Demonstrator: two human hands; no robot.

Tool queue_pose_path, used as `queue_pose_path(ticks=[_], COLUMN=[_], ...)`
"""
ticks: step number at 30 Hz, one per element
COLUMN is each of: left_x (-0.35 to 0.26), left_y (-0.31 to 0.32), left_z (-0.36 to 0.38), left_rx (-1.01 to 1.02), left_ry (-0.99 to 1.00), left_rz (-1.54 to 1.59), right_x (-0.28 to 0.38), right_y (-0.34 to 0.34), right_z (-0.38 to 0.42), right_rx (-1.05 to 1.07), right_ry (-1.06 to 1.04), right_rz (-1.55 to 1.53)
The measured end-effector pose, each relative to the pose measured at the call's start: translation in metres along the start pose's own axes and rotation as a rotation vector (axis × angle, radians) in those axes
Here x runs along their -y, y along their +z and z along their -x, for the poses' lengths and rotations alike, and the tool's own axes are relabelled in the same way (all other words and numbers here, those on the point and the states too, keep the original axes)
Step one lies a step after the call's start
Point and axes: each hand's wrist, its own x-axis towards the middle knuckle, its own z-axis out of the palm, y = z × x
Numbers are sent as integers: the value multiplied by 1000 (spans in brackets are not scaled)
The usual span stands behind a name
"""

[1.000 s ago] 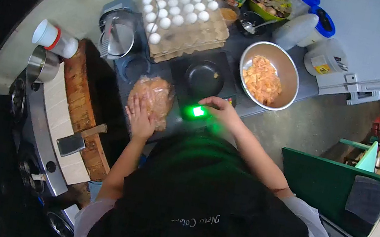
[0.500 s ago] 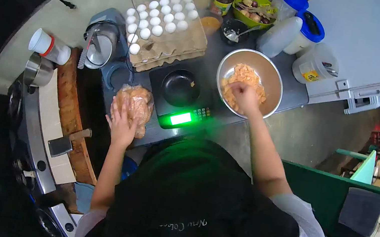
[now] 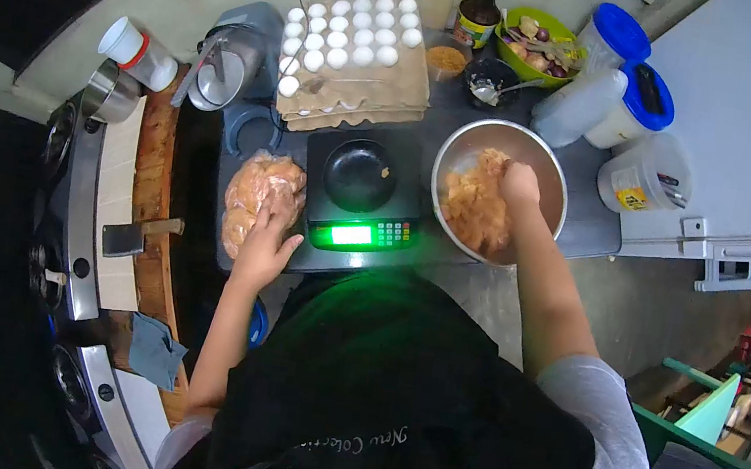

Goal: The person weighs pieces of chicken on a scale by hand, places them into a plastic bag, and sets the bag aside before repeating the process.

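Right hand (image 3: pixel 521 182) dips into the steel bowl (image 3: pixel 488 136) of orange-pink pieces (image 3: pixel 473 204), right of the scale (image 3: pixel 371 232); its grip is hidden. Left hand (image 3: pixel 262 243), loosely open, rests on the filled plastic bag (image 3: pixel 252 193) left of the scale, perhaps steadying it. Atop the scale, the black dish (image 3: pixel 358 177) likely shields its platform.

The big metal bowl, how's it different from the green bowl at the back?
The metal bowl is wider; the green bowl is smaller. The metal bowl is silvery, the green bowl bright lime. The metal bowl holds pale orange pieces, with the right hand in it; the green bowl holds what look like onions, untouched by either hand. Both are open and round.
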Motion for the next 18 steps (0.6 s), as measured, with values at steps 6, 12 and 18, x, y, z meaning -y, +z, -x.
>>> queue_pose_path(ticks=[6, 12, 18], left_x=[-17, -19, -7], left_y=[-2, -13, -23], left_z=[5, -2, -15], left_rx=[16, -4, 35], left_ry=[22, 136, 162], left_rz=[81, 73, 78], right_x=[-43, 0, 74], right_y=[0, -91, -102], right_z=[2, 50, 82], right_rx=[-248, -176, -9], right_ry=[61, 103, -100], right_rz=[-351, -1065, -1129])
